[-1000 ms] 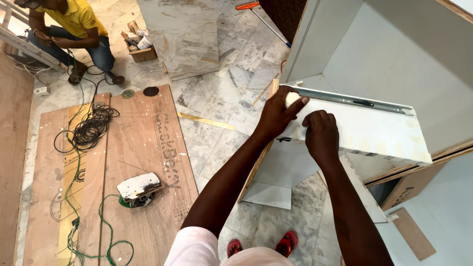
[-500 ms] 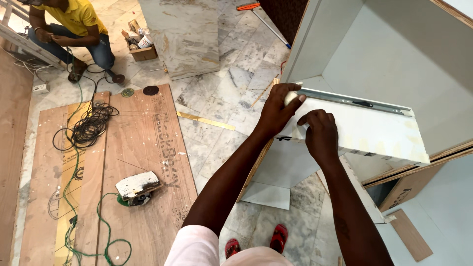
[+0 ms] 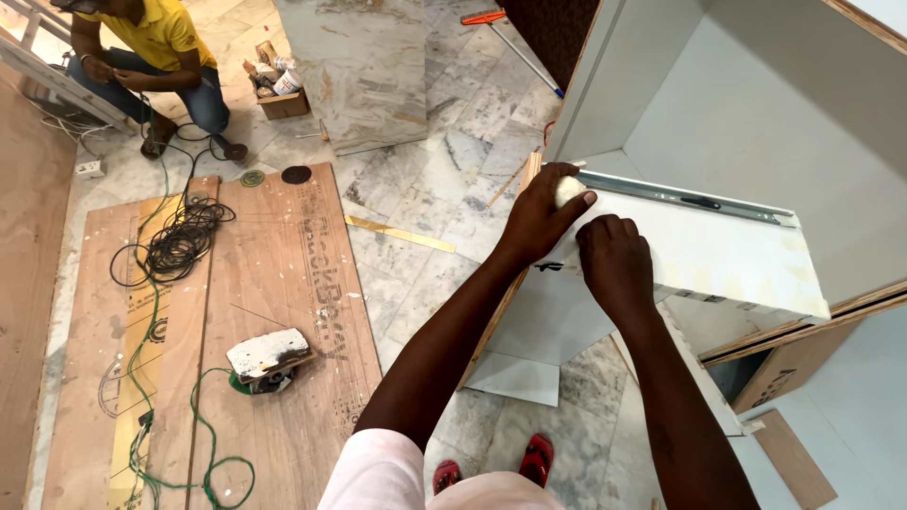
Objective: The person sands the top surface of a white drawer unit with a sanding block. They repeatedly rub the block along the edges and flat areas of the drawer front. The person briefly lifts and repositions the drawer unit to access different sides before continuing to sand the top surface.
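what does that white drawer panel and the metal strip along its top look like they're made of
Drawer panel: probably laminated plywood or board; smooth matte white face, brown raw edge showing on nearby panels. Strip: looks like grey steel, a drawer slide with a dull sheen. Left hand and right hand rest on the panel.

Right hand (image 3: 616,264) — now nearer left hand (image 3: 540,219)

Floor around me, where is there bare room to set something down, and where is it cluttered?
Free: the marble floor between the plywood sheet and the white cabinet, apart from a thin yellow strip. Crowded: the sheet's left part, with a cable coil, green cord and power tool. Both hands, left and right, are on the drawer panel.
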